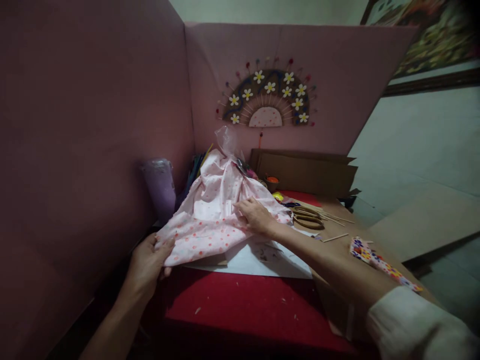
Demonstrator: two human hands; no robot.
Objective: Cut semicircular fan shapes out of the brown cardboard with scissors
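A pale pink cloth with red and pink dots point(210, 235) is draped in a heap over the work surface, its front edge stretched toward me. At its lower left corner, my left hand point(148, 262) is closed on the cloth edge, thumb above and fingers below. My right hand point(257, 216) rests on the middle of the cloth, fingers stretched out and slightly bent, touching the fabric. Beneath the cloth lies a white sheet point(277, 262). To the right of my right hand are scissors with bronze-coloured handles point(307, 218).
A purple container point(160, 187) stands at left. Thin sticks point(335, 237), a floral strip point(386, 265) and cardboard point(303, 172) lie right and behind. A red cloth point(240, 305) covers the front. Pink panels point(330, 65) enclose the back and left; a decorated fan point(270, 95) hangs there.
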